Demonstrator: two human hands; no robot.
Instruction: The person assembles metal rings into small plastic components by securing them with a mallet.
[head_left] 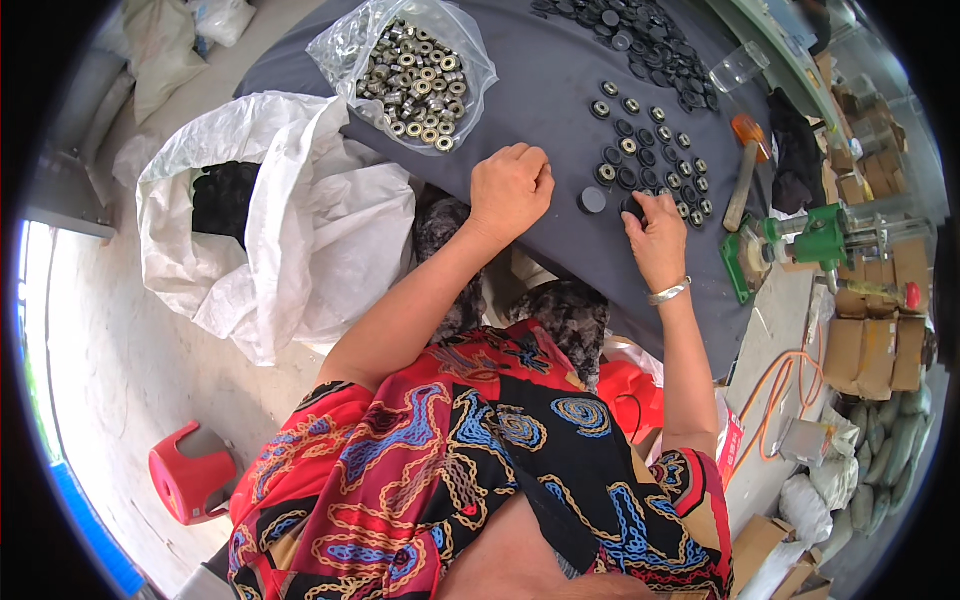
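Observation:
My left hand (512, 190) is curled closed over the near part of the dark grey tabletop cloth (560, 110); what it holds, if anything, is hidden. With thumb and fingertips my right hand (659, 240) grips a black round cap (631, 207), partly covered by the fingers. Beside it, a loose black cap (592, 200) lies flat between my hands. Just beyond my right hand are several black rings (627, 178), many with a metal bearing (628, 146) seated in the middle. A clear plastic bag (470, 60) of loose bearings (415, 85) lies beyond my left hand.
Black round parts (650, 45) are heaped at the far right, near a clear cup (740, 67). A hammer (742, 170) and a green hand press (800, 240) sit along the right edge. Left stands a white sack (330, 220) with black contents; a red stool (190, 472) is on the floor.

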